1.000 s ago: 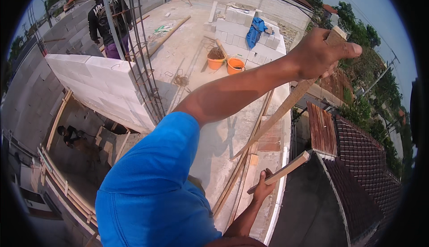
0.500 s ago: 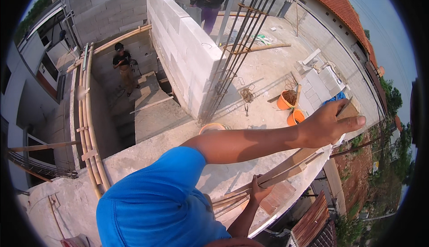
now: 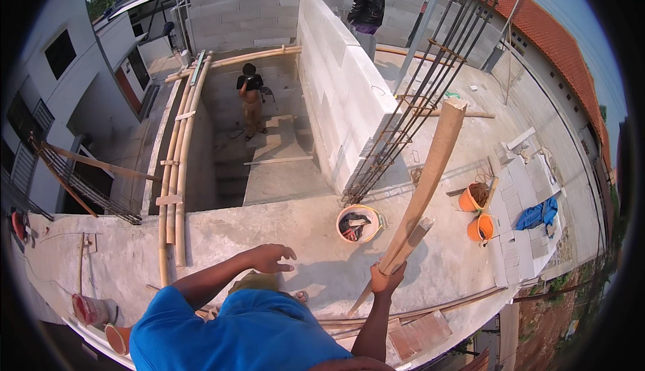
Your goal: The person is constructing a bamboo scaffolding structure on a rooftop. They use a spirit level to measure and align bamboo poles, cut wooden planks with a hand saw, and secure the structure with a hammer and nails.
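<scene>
Wooden battens (image 3: 430, 169) slant up from your right hand (image 3: 387, 280), its fingers wrapped round their lower part, likely keeping both together, while your left hand (image 3: 270, 258), fingers loosely parted, holds nothing.

The long plank (image 3: 433, 163) is showing matt, bare wood; the floor (image 3: 302, 226) is looking like rough concrete, the upright bars (image 3: 366, 177) like rusty metal, and the blue cloth (image 3: 536, 214) is appearing crumpled.
</scene>
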Available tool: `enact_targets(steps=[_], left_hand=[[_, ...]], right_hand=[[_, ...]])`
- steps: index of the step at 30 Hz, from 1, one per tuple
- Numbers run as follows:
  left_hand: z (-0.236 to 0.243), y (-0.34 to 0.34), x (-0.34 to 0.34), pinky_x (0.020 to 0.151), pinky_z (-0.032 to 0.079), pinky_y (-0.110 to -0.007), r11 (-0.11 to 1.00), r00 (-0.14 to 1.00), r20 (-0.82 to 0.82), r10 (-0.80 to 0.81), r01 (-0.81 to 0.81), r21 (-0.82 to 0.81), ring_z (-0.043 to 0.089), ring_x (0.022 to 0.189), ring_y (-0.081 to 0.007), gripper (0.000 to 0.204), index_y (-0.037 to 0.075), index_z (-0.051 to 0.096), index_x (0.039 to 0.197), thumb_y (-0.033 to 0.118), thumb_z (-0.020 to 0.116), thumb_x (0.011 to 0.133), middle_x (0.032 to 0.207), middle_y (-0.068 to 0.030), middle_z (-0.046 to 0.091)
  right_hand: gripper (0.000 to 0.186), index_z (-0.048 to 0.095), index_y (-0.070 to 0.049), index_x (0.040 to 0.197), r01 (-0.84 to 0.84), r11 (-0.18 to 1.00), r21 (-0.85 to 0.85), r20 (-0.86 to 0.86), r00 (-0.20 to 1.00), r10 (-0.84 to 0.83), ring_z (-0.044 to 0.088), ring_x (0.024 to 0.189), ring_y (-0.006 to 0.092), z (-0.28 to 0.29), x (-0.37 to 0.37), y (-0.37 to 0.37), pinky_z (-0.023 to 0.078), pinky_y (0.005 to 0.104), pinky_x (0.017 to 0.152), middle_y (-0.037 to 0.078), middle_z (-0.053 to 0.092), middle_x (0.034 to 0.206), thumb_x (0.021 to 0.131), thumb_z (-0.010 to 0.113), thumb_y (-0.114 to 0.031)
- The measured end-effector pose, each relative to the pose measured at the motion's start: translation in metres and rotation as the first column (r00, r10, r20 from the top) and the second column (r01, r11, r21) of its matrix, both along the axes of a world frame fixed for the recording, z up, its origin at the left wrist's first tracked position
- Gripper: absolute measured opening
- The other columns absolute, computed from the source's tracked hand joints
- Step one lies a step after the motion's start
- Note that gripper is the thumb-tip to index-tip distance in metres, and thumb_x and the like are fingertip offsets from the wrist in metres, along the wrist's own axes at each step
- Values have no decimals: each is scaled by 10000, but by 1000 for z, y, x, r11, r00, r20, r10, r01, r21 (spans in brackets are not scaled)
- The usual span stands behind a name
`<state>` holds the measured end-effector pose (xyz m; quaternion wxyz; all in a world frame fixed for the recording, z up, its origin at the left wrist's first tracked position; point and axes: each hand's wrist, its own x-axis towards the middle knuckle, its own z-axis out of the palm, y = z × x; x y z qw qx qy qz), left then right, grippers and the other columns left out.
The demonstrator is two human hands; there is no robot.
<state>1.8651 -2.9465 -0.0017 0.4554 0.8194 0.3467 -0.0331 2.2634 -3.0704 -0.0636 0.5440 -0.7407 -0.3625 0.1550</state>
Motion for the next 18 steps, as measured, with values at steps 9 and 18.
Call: enact_targets(steps=[9, 18], left_hand=[[62, -119, -198, 1174, 490, -458, 889, 940, 169, 297, -208, -407, 645, 1344, -321, 492, 139, 733, 1423, 403, 801, 1013, 1385, -149, 722], [65, -105, -348, 1035, 564, -453, 961, 966, 188, 179, -130, -246, 740, 1151, -335, 346, 82, 778, 1295, 309, 734, 1037, 1189, -181, 789]], right_hand=[[549, 541, -12, 1276, -225, 972, 65, -162, 959, 233, 707, 891, 185, 62, -119, 40, 601, 361, 830, 76, 687, 1000, 796, 801, 43], [416, 585, -1, 1185, -432, 896, 103, -151, 884, 443, 711, 923, 179, 118, -320, 132, 604, 357, 836, 98, 724, 1020, 825, 783, 68]])
